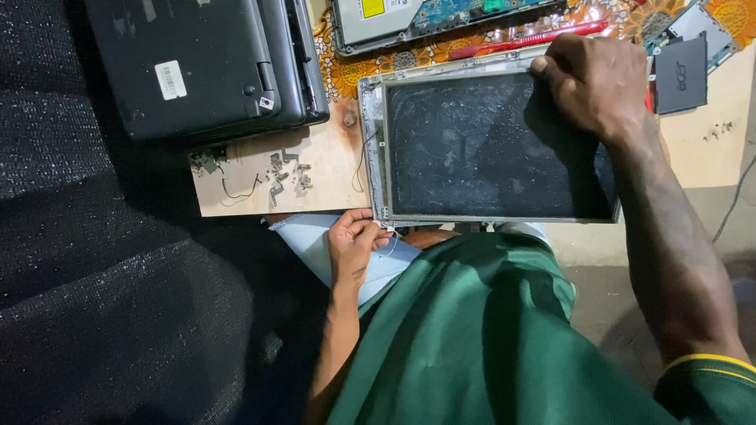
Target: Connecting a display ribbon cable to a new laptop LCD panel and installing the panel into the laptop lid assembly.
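Low wooden table on a dark floor, partly covered by a flowered cloth. Nearest, left hand curled shut, pinching a thin white wire at the near left corner of the laptop screen panel. Panel lying flat, dusty dark glass in a bare metal frame. Right hand clamped over its far right corner. Left of the panel, small metal brackets scattered on the bare wood. Beyond, closed black laptop, optical drive, red screwdriver.
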